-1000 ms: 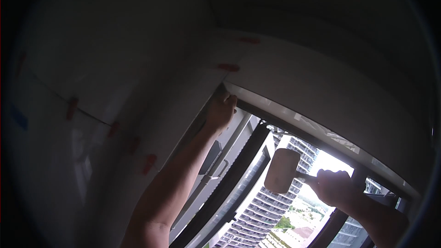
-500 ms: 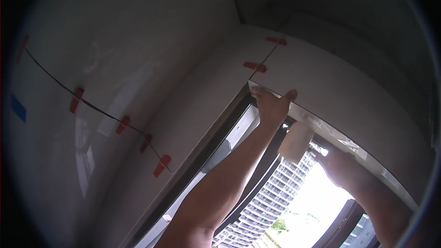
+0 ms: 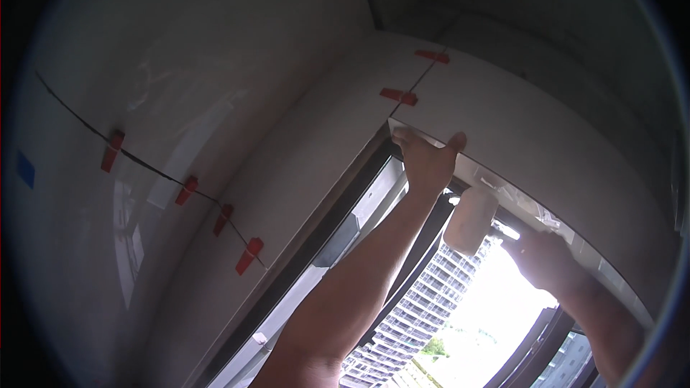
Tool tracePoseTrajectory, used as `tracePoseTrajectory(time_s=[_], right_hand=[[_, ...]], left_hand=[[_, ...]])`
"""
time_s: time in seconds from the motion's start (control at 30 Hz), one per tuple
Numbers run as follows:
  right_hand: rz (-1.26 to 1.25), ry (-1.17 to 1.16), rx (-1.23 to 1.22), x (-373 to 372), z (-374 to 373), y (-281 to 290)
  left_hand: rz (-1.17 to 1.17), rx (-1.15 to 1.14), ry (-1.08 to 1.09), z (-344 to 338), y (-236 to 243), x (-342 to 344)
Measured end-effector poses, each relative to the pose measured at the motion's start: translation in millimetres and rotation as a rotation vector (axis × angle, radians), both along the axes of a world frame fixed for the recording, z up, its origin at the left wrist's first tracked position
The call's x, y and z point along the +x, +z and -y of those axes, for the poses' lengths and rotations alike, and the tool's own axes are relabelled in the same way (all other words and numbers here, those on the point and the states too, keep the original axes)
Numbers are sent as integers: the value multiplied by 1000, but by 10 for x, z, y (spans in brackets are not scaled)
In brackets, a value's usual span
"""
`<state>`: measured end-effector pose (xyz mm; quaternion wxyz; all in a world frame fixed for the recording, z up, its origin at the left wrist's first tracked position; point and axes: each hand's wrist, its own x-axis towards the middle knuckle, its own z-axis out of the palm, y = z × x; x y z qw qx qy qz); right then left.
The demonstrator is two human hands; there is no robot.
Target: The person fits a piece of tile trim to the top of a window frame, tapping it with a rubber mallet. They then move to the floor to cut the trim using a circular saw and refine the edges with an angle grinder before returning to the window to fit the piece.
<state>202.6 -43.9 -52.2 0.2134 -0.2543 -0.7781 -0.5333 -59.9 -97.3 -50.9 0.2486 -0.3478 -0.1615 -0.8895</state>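
My left hand (image 3: 428, 162) presses up on a glossy light strip (image 3: 478, 172) at the window's upper left corner, its fingers spread. My right hand (image 3: 539, 262) grips the handle of a pale-headed mallet (image 3: 467, 219), whose head is just below that strip, to the right of my left forearm. The window frame (image 3: 374, 165) runs down and left from the corner under my left hand.
Pale wall panels (image 3: 194, 100) meet overhead, with red clips (image 3: 187, 188) along their seams and blue tape (image 3: 26, 169) at the left. An opened dark sash (image 3: 535, 348) is at lower right. Outside show a tall building (image 3: 424, 287) and greenery (image 3: 435, 346).
Since a second ago my left hand has shifted right and spread along the strip. The mallet has risen toward the strip with my right hand. The view has shifted, showing the seams more clearly.
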Motion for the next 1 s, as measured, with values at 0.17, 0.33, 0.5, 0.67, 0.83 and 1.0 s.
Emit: tracePoseTrajectory(time_s=[0.17, 0.33, 0.5, 0.67, 0.83, 1.0], right_hand=[[59, 77, 160, 204, -102, 25], [37, -30, 76, 857, 28, -159], [72, 314, 199, 1971, -325, -604], [-76, 30, 68, 3120, -441, -737], [-104, -53, 88, 3739, -671, -626], [-25, -18, 126, 3979, -867, -418]], left_hand=[[-16, -40, 9, -64, 18, 10], [-129, -77, -71, -16, -34, 14], [-168, 42, 991, 91, -475, 940], [-693, -36, 1156, -472, -135, 2245], [-649, -53, 1232, -909, 44, 2871], [-564, 67, 1265, -1199, 43, 2969]])
